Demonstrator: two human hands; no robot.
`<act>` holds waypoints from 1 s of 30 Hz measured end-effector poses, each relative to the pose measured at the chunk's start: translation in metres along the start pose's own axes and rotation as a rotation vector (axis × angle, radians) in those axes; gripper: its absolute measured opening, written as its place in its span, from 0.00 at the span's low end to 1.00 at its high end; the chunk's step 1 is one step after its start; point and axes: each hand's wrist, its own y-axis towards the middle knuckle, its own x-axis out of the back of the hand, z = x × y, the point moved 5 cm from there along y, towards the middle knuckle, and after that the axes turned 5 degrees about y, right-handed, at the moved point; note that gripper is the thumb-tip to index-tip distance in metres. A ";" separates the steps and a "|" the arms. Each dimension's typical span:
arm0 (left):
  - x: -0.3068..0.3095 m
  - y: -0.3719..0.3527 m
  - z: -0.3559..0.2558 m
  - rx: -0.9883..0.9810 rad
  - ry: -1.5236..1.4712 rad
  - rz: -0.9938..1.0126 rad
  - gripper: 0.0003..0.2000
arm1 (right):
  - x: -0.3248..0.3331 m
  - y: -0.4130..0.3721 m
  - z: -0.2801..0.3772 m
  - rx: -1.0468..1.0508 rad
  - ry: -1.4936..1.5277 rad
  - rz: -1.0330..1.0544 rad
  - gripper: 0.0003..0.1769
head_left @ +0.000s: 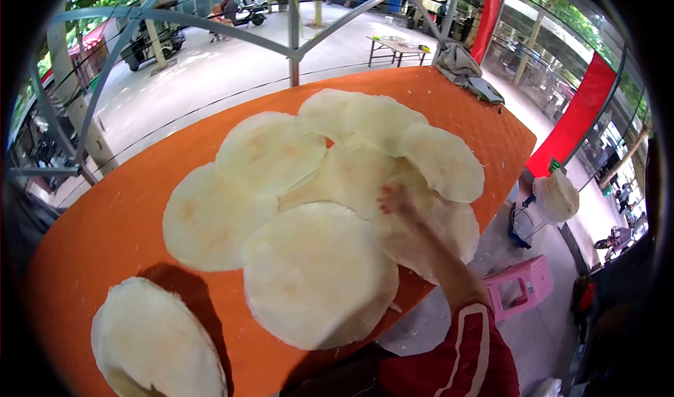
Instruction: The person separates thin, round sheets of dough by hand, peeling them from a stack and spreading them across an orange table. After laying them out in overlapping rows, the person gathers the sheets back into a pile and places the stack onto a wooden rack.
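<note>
My right hand [395, 199] reaches over the middle of several large, thin, round flatbreads. Its fingers, a little blurred, look spread on a flatbread [351, 176] in the centre. Overlapping around it lie a flatbread at the back [358, 113], one at the right [449, 162], one at the left [221, 218] and one at the near side [319, 274]. A thick stack of flatbreads [154, 334] is at the lower left, tilted, with a dark shadow beside it. I cannot make out my left hand; a darker patch shows at the stack's bottom edge.
An orange tabletop [91, 242] bears the flatbreads. Cloth [460, 63] and a flat object [486, 90] sit at its far right corner. A pink stool [519, 288] and another flatbread stack [557, 197] are off the right side. A metal frame [293, 39] rises behind the table.
</note>
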 end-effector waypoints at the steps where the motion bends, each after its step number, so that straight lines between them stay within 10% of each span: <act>1: -0.005 -0.006 -0.002 -0.053 0.046 0.036 0.18 | -0.067 -0.017 0.030 0.433 -0.502 0.203 0.07; 3: 0.020 0.003 0.006 -0.563 0.737 0.279 0.24 | -0.198 -0.054 0.054 0.464 -0.592 0.206 0.14; 4: 0.029 0.024 0.040 -0.144 -0.105 0.227 0.26 | -0.260 -0.087 0.067 0.457 -0.471 0.322 0.19; 12: 0.010 -0.001 0.017 -0.047 -0.107 0.209 0.34 | -0.611 -0.324 -0.010 0.217 -0.374 1.309 0.63; 15: 0.009 0.003 0.018 -0.036 -0.191 0.260 0.34 | -0.646 -0.363 -0.026 0.237 -0.456 1.345 0.67; 21: 0.024 0.004 0.032 0.006 -0.309 0.170 0.25 | -0.667 -0.357 -0.071 -0.042 -0.174 1.432 0.36; 26: 0.025 0.008 0.032 0.109 -0.204 -0.012 0.18 | -0.664 -0.374 -0.055 0.275 -0.761 1.293 0.37; 30: 0.022 0.019 0.026 0.091 -0.077 0.003 0.17 | -0.664 -0.374 -0.065 0.128 -0.459 1.398 0.48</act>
